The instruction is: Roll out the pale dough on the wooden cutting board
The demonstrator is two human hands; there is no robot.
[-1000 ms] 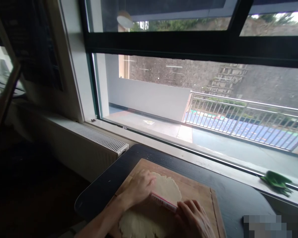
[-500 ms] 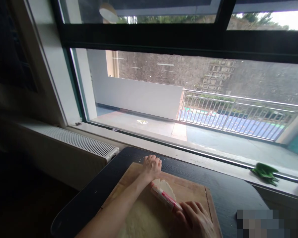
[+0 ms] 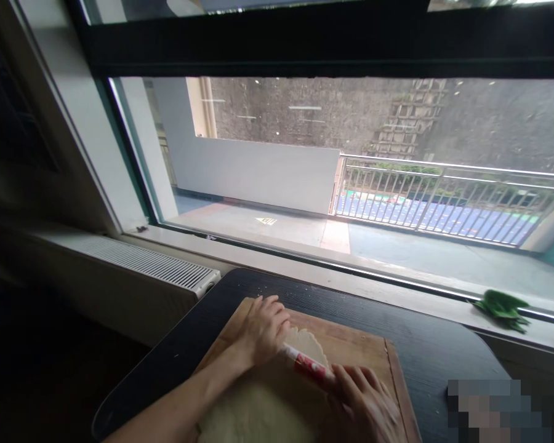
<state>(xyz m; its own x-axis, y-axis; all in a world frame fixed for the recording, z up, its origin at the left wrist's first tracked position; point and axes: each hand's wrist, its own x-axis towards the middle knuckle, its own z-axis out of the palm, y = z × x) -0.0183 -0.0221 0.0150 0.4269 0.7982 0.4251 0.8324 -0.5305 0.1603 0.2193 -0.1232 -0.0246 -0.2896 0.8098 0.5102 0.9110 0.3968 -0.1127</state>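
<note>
A rolling pin (image 3: 308, 367) with a red and white printed wrap lies slantwise across a flattened sheet of pale dough (image 3: 263, 406). My left hand (image 3: 265, 329) is curled over the pin's far left end, which it hides. My right hand (image 3: 362, 400) is wrapped around the near right end, fingers bent over it. The dough's ragged edge shows just beyond the pin. Under the dough is a wooden board (image 3: 357, 344), its near side cut off by the bottom of the view.
The board stands on a dark table (image 3: 425, 335) with rounded corners and a few pale crumbs. Behind it run a windowsill (image 3: 332, 286) and a large window. Green leaves (image 3: 502, 307) lie on the sill at right. A white radiator (image 3: 166, 271) stands at left. A blurred patch covers the lower right.
The pin has turned a little under my hands. My left hand has shifted left and nearer, its fingers less tightly curled. The view has tilted slightly downward.
</note>
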